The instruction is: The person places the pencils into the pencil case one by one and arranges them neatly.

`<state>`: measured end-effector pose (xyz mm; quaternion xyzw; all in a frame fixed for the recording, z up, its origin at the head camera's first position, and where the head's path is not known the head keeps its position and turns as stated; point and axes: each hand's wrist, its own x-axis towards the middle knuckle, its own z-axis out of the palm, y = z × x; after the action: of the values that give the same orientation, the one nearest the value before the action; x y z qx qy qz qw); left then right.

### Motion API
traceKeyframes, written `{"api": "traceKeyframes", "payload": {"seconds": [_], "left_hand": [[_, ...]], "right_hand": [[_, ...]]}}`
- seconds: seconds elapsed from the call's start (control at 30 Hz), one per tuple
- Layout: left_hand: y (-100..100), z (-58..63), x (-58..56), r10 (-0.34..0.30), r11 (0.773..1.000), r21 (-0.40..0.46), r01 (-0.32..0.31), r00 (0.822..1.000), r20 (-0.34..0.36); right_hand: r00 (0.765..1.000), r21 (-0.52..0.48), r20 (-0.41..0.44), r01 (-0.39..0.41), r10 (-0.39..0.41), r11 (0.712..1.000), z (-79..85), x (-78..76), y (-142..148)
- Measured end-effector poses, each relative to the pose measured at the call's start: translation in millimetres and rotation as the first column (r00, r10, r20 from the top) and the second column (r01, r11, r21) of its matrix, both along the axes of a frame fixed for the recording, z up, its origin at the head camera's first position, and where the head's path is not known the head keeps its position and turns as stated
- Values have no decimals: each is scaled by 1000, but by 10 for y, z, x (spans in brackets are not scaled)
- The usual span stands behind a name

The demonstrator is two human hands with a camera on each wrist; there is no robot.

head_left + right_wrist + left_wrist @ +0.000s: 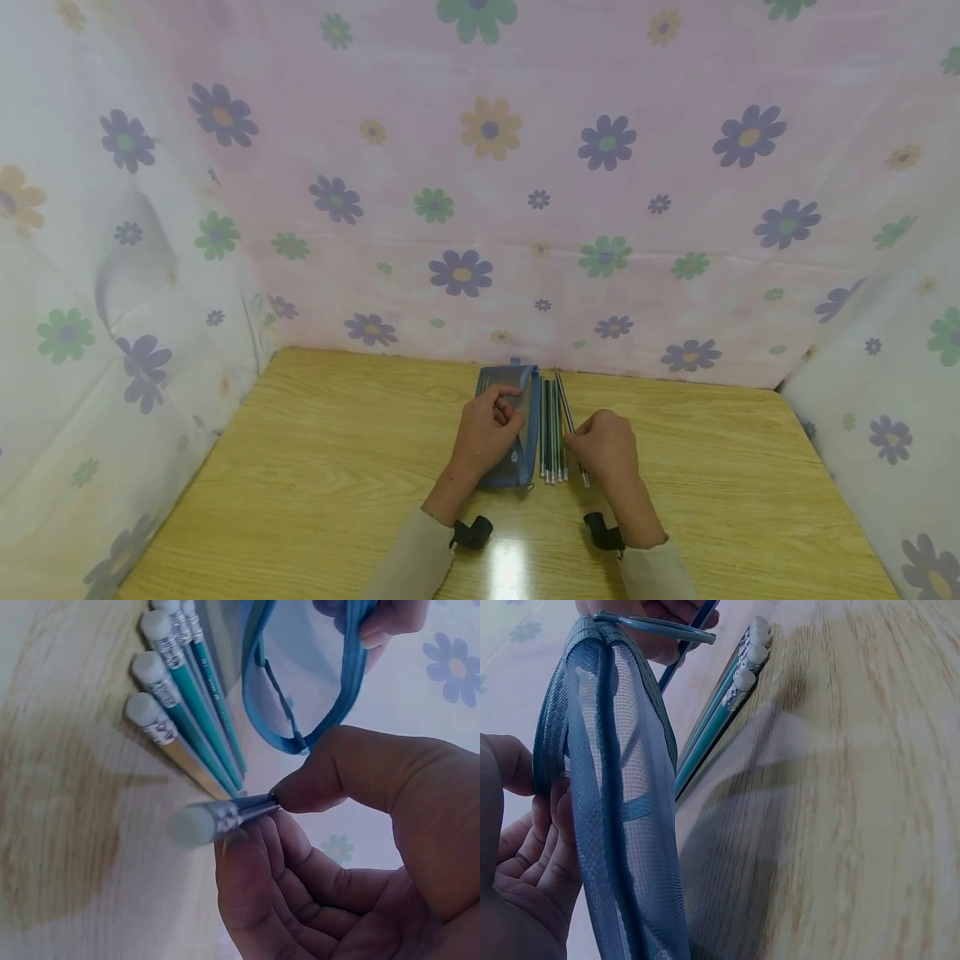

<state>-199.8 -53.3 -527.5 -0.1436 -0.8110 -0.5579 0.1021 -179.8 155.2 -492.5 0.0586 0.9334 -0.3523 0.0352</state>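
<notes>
A blue mesh zip pencil case [501, 477] lies on the table under my left hand [486, 433]. The thumb and fingers of that hand pinch the edge of its zip opening, which gapes in the right wrist view. Just right of the case, several pencils [552, 429] lie side by side, some teal and one yellowish, with white erasers [150, 667] towards me. My right hand [609, 446] pinches a dark striped pencil [247, 810] between thumb and fingers near its eraser end. This pencil slants beside the row, its far end close to the back of the table.
Wood-grain table [337, 458] spreads out on both sides of the case and pencils. A flowered pink curtain [525, 167] stands along the back edge, with white flowered cloth at both sides. Black wrist mounts [472, 533] sit below the hands.
</notes>
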Motion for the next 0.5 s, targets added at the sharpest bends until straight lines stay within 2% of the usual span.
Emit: {"api": "traceKeyframes", "payload": {"seconds": [0.27,0.5], "left_hand": [[-2,6,2,5,1000,-6,-5,1000,11],[-8,2,-4,-1,1000,-9,1,1000,2]], "right_hand": [[1000,-38,7,-29,29,999,54,16,-27],[999,-59,-26,-47,45,997,37,17,-54]]}}
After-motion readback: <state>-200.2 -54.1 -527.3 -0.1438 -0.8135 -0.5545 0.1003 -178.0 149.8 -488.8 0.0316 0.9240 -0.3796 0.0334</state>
